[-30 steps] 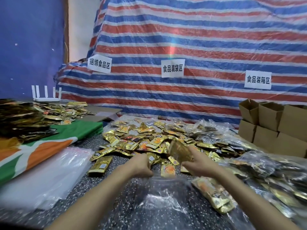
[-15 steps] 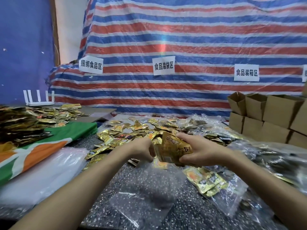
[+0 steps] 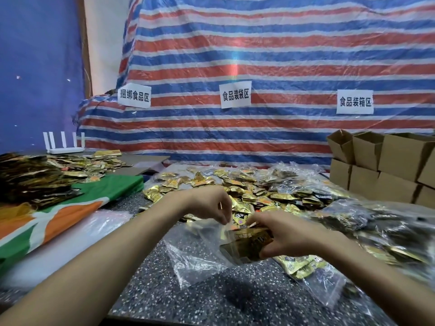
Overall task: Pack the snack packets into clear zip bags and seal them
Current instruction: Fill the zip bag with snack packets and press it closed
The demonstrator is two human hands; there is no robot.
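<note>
Now the right hand [image 3: 290, 236] is clamped on a stack of gold snack packets [image 3: 247, 244], thumb under and fingers curled over the top, holding it flat and level just above the speckled table [image 3: 211, 302]. The left hand [image 3: 207, 203] pinches the upper edge of a clear zip bag [image 3: 200, 252] between thumb and fingertips, lifting that edge so the bag's mouth faces the stack. The left end of the stack sits behind the clear film at the mouth, while the rest of the bag trails down and to the left onto the table, crumpled. Just beside the right wrist, toward the person, lies a second clear bag with gold packets inside [image 3: 303, 267] — whether its strip is pressed closed cannot be told. Beyond both hands a wide heap of loose packets [image 3: 247, 191] covers the middle of the table, and more packed bags [image 3: 376, 220] pile up along the right. Behind those stand open cardboard boxes [image 3: 388, 161], stacked two high. To the left lies a flat pile of empty clear bags [image 3: 70, 236], next to a green, orange and white cloth [image 3: 70, 208] that carries another mound of dark and gold packets [image 3: 30, 180]. A white router [image 3: 63, 145] stands at the far left, and a striped tarp [image 3: 259, 55] with three paper signs [image 3: 235, 95] hangs behind.
</note>
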